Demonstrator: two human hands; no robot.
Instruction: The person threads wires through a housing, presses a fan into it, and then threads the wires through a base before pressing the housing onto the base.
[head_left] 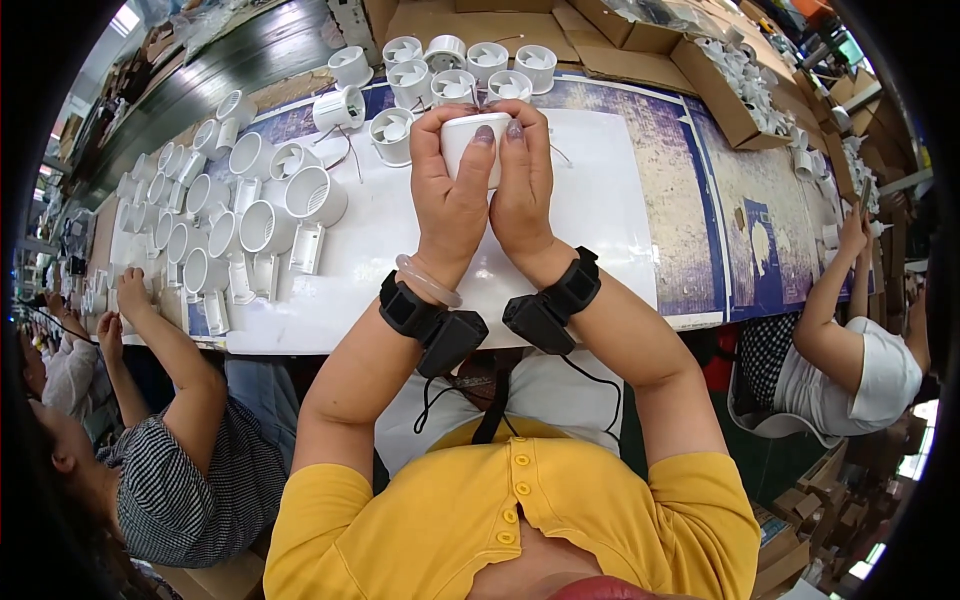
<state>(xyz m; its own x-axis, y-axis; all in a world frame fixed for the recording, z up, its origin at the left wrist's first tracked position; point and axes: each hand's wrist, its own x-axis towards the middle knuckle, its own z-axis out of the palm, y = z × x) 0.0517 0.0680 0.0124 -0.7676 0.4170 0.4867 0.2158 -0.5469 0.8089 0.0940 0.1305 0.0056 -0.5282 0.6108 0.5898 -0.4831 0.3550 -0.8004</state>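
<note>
Over the far middle of the white work sheet (600,220), both my hands are closed around a white plastic fan housing (461,140). My left hand (447,190) grips its left side, thumb laid on the near face. On the other side, my right hand (523,185) presses with its thumb close to the left one. The fingers hide most of the housing's far side. Just behind and left of my hands, a small white fan (391,128) stands on the sheet. Thin wires lie to its left.
Several white fans (452,85) stand in a group at the back. White cylindrical housings (267,227) and small brackets (307,248) crowd the left. A cardboard box (735,95) of white parts sits far right. Co-workers work at left (190,470) and right (850,360).
</note>
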